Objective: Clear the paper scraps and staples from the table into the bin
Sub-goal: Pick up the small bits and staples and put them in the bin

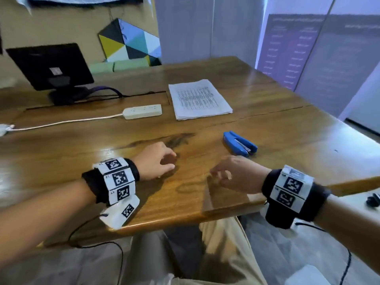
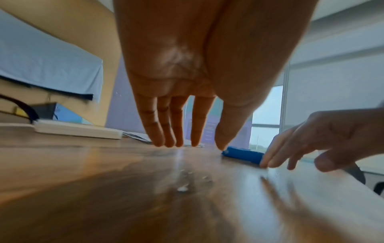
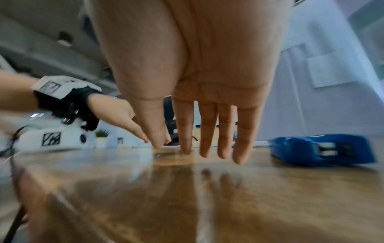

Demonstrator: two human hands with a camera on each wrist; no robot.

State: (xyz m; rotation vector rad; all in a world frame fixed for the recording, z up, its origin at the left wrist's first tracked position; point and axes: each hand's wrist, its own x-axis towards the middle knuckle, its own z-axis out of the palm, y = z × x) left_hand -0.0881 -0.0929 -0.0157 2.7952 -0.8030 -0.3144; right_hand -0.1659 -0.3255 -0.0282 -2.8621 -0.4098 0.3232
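Staples (image 2: 184, 189) on table (image 1: 277, 124) | both hands hover, empty

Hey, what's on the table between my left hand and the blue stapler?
Bare wooden tabletop, mostly. In the head view nothing lies between the left hand and the blue stapler; only the right hand sits nearer you, just below that stretch.

On the brown wooden table (image 1: 267, 124), take the blue stapler (image 1: 239, 143) as landmark. The white stack of printed paper (image 1: 199, 99) lies behind it. The white power strip (image 1: 142, 111) lies behind and left; the black monitor (image 1: 49, 65) further left and back. Tiny pale specks (image 2: 184, 189), perhaps staples, lie left of it.
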